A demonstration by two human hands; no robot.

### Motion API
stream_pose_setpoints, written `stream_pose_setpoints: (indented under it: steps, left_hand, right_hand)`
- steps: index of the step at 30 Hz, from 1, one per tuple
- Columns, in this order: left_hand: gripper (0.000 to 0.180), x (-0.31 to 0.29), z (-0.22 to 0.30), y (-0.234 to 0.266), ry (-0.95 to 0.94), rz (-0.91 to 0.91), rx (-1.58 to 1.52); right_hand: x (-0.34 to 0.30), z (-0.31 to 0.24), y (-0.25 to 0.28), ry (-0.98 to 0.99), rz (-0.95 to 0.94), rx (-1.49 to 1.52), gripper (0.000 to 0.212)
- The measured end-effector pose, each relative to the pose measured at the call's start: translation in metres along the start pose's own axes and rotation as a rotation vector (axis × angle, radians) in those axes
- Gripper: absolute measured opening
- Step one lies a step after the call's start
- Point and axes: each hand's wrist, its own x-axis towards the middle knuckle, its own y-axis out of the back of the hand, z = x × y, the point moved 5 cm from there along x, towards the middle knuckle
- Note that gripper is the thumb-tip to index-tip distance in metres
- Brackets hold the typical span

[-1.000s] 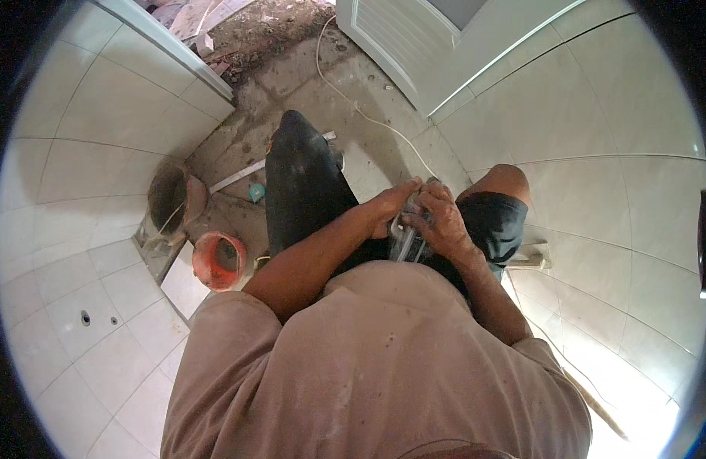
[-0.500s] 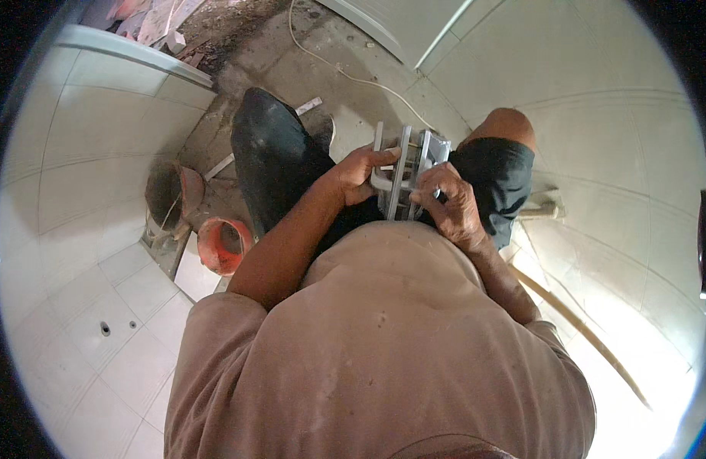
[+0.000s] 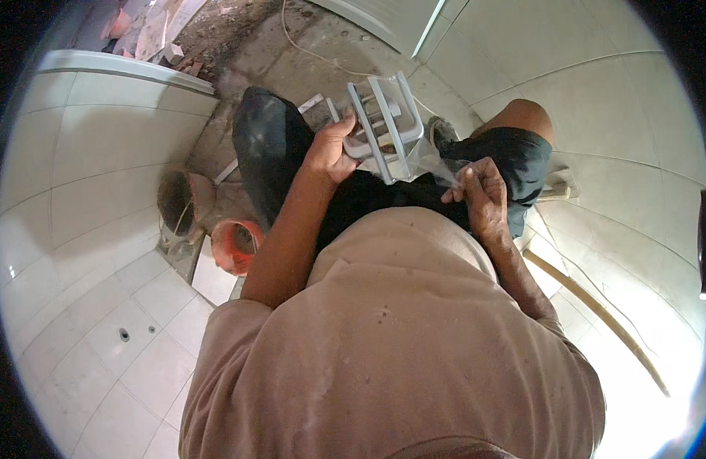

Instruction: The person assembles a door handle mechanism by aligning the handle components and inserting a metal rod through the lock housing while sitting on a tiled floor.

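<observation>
While left hand (image 3: 330, 155) grips rack (image 3: 379, 115), fingers (image 3: 344, 126) part-curled at its edge, right hand (image 3: 487, 197) pinches clear film (image 3: 438, 163), fingertips nearly together.

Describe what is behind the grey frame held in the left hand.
Behind the grey frame, concrete floor and a pale cable show around its upper end; whatever its bars cover cannot be seen.
</observation>
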Motion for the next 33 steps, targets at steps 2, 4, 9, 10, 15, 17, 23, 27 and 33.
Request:
stream_pose_setpoints:
  steps: [2, 4, 9, 10, 15, 17, 23, 27, 33]
  left_hand:
    - [0.041, 0.000, 0.004, -0.004, -0.050, -0.001, -0.010]
    - [0.042, -0.003, 0.010, -0.004, -0.128, 0.029, 0.016]
    - [0.047, -0.001, 0.029, 0.002, -0.208, 0.039, 0.148]
    - [0.047, -0.001, 0.032, -0.005, -0.208, 0.044, 0.166]
    - [0.049, -0.018, 0.040, -0.034, -0.187, 0.037, 0.318]
    - [0.054, -0.019, 0.034, -0.041, -0.187, 0.081, 0.339]
    - [0.056, -0.030, 0.031, -0.067, -0.317, 0.275, 0.705]
    - [0.052, -0.025, 0.024, -0.055, -0.240, 0.255, 0.664]
    - [0.053, -0.035, 0.015, -0.060, -0.126, 0.402, 0.831]
  right_hand:
    - [-0.007, 0.004, 0.006, -0.060, 0.074, 0.042, 0.018]
    - [0.005, 0.011, 0.018, -0.181, 0.123, -0.143, 0.015]
    - [0.027, -0.014, -0.012, 0.391, -0.004, -1.128, 0.026]
    - [0.037, -0.017, -0.018, 0.495, 0.006, -1.121, 0.031]
    - [0.086, -0.023, -0.069, 0.078, -0.169, -0.536, 0.052]
    - [0.091, -0.021, -0.083, 0.007, -0.183, -0.494, 0.052]
    - [0.083, 0.000, -0.081, 0.222, 0.030, -0.758, 0.030]
    - [0.082, -0.005, -0.077, 0.318, 0.048, -0.736, 0.033]
    - [0.085, 0.004, -0.061, 0.515, 0.008, -1.137, 0.023]
